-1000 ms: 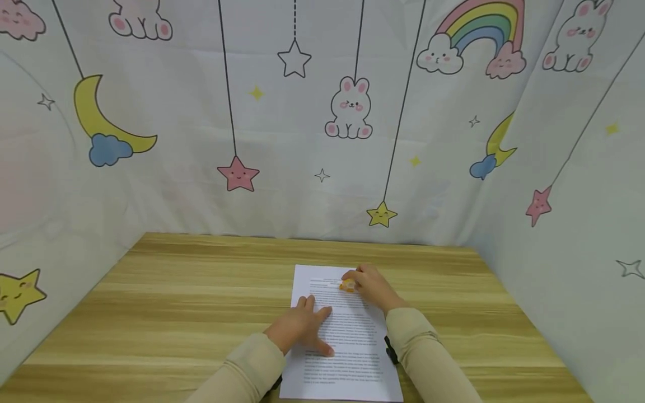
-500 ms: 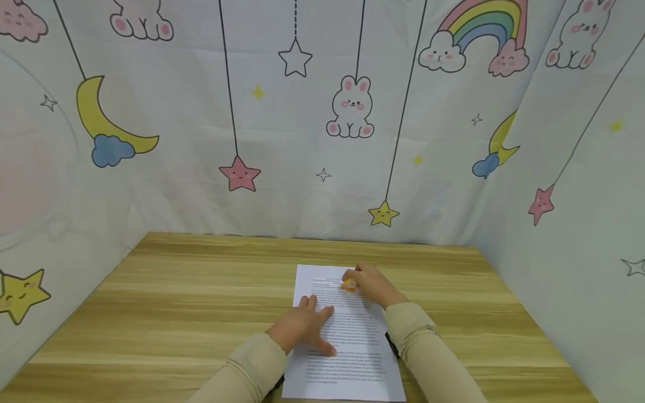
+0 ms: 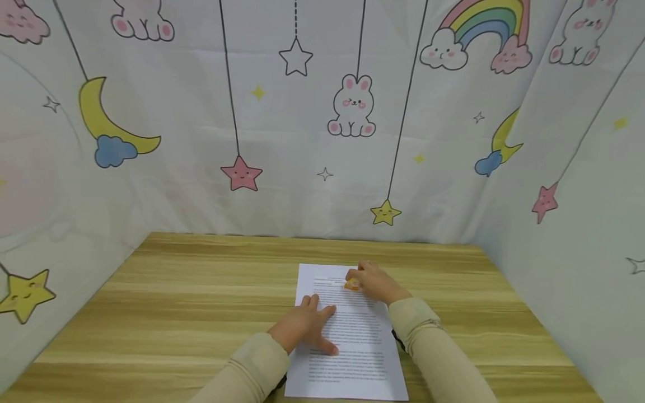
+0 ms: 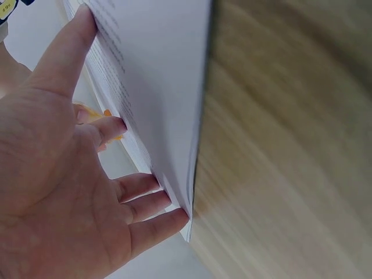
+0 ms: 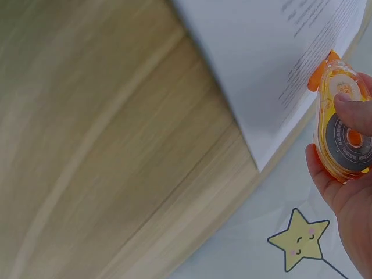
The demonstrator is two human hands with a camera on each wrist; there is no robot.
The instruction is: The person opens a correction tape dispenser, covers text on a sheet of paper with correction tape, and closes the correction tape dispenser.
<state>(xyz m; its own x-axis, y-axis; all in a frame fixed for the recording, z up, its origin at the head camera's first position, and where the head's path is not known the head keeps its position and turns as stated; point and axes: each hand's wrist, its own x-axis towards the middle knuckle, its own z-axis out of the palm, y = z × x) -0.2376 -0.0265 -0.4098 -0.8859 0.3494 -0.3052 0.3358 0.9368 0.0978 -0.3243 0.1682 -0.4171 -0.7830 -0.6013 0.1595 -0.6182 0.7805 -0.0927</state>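
Note:
A white sheet of paper [image 3: 347, 369] covered in printed text lies on the wooden table. On its left part my left hand [image 3: 304, 327] rests with fingers spread; the left wrist view shows the fingertips [image 4: 174, 216] touching the page. Near the top of the page my right hand [image 3: 377, 282] grips an orange and yellow correction tape [image 3: 352, 284]. Seen from the right wrist, the correction tape [image 5: 343, 125] has a clear case with a dark round label, and its orange tip [image 5: 319, 75] is at the printed lines. The thumb presses on the case's side.
The wooden table [image 3: 201, 291] extends to both sides of the paper. Behind and beside it hangs a white cloth [image 3: 282, 129] printed with stars, moons, rabbits and a rainbow.
The whole head view has shifted slightly. The right hand with the correction tape has moved very little along the upper text; the left hand stays on the page.

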